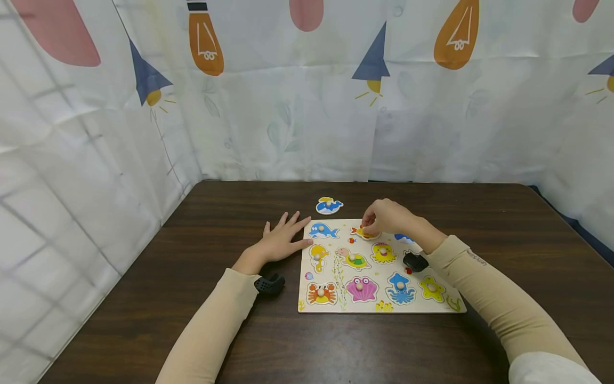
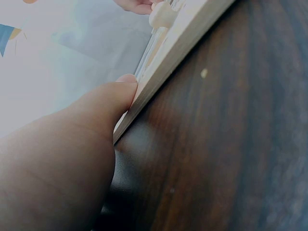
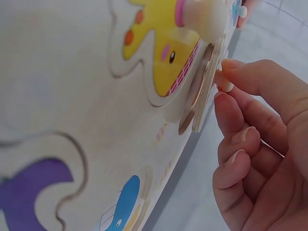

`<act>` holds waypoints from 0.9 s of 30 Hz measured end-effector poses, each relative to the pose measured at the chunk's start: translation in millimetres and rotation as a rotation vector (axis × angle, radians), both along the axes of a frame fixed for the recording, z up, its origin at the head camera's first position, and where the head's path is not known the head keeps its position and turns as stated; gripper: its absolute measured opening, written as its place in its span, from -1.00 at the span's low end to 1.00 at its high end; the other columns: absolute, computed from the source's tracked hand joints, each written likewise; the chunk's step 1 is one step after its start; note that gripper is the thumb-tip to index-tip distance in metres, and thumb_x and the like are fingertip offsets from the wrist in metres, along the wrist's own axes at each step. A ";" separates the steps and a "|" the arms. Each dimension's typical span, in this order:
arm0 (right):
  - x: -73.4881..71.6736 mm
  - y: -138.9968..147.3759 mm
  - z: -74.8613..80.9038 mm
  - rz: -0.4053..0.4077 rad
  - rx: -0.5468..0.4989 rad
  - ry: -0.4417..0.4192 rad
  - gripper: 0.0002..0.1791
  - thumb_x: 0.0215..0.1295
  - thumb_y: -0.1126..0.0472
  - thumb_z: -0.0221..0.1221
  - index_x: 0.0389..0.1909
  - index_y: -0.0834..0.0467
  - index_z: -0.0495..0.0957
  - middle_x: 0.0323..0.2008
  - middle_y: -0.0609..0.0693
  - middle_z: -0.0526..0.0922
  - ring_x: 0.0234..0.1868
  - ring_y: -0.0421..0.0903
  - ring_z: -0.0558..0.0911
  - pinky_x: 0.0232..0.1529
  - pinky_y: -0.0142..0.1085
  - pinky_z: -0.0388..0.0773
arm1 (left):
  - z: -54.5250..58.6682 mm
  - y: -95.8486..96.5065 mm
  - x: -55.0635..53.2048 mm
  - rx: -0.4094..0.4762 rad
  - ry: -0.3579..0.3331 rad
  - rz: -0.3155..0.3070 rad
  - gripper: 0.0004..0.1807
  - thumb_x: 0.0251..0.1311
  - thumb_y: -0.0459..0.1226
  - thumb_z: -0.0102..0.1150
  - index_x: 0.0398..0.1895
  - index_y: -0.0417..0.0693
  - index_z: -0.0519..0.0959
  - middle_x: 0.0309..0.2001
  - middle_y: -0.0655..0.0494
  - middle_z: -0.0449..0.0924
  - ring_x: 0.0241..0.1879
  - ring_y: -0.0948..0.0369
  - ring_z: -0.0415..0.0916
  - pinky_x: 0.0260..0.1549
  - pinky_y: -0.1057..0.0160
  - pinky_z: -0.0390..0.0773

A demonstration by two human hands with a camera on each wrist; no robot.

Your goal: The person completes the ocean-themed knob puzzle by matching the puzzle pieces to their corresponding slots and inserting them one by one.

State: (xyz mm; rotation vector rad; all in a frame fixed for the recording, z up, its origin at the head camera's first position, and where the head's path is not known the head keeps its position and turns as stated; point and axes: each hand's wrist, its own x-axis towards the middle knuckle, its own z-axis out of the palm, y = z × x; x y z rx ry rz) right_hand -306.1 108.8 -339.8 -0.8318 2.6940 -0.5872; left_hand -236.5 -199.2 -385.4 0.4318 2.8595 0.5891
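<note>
A wooden puzzle board [image 1: 384, 277] with sea-animal pieces lies on the table. My right hand [image 1: 386, 217] pinches the small knob of an orange fish piece [image 1: 363, 233] at the board's far edge. In the right wrist view the fish piece [image 3: 207, 91] shows edge-on, raised and tilted over its recess, thumb and fingertip on its knob [image 3: 224, 83]. My left hand [image 1: 280, 239] spreads its straight fingers along the board's left edge, beside the blue dolphin piece [image 1: 323, 230]. Its thumb [image 2: 122, 91] rests on that edge.
Beyond the far edge lies a loose blue whale piece [image 1: 329, 206]. A blue whale picture [image 1: 403, 238] shows at the board's upper right, partly behind the right arm. Seated pieces include a crab [image 1: 321, 294], a pink shell [image 1: 364, 293] and a starfish [image 1: 433, 289]. Printed curtains [image 1: 307, 133] hang behind the table.
</note>
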 end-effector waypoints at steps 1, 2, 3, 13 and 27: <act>-0.2 0.1 0.1 -0.003 0.002 -0.001 -0.92 0.31 0.19 0.39 -0.30 0.13 0.77 -0.41 -0.06 0.64 -0.35 -0.07 0.51 -0.30 -0.25 0.47 | -0.1 -0.1 -0.1 -0.002 0.000 0.000 -0.17 0.48 0.24 -0.05 0.68 0.25 0.00 0.67 0.00 -0.26 0.61 -0.11 -0.43 0.37 -0.45 -0.44; -0.4 0.3 0.1 -0.006 0.002 -0.001 -0.91 0.31 0.19 0.39 -0.29 0.13 0.77 -0.41 -0.06 0.64 -0.35 -0.07 0.51 -0.30 -0.25 0.47 | -0.2 -0.2 -0.1 -0.001 0.000 0.000 -0.17 0.47 0.24 -0.05 0.69 0.25 0.00 0.67 0.00 -0.26 0.61 -0.12 -0.43 0.37 -0.45 -0.44; -0.8 0.3 -0.2 -0.006 0.001 0.000 -0.91 0.31 0.18 0.39 -0.28 0.13 0.77 -0.40 -0.06 0.64 -0.35 -0.07 0.51 -0.30 -0.25 0.47 | -0.2 -0.3 -0.1 0.000 0.000 -0.001 -0.17 0.48 0.24 -0.05 0.69 0.25 0.00 0.67 0.00 -0.26 0.61 -0.12 -0.44 0.37 -0.45 -0.44; -4.5 -0.2 -0.5 -0.008 0.025 -0.007 -0.90 0.31 0.18 0.40 -0.26 0.13 0.78 -0.39 -0.06 0.66 -0.35 -0.08 0.52 -0.30 -0.26 0.50 | 1.3 0.1 -0.1 0.002 -0.004 -0.004 -0.17 0.48 0.24 -0.05 0.69 0.24 -0.01 0.67 -0.01 -0.27 0.61 -0.13 -0.45 0.37 -0.45 -0.45; -5.1 -1.9 -1.0 -0.015 0.068 0.001 -0.91 0.30 0.16 0.41 -0.28 0.11 0.78 -0.37 -0.07 0.67 -0.34 -0.08 0.54 -0.28 -0.25 0.52 | 0.2 0.9 -1.2 0.000 -0.002 0.000 -0.17 0.48 0.23 -0.05 0.69 0.24 0.00 0.66 -0.01 -0.26 0.61 -0.13 -0.44 0.37 -0.44 -0.45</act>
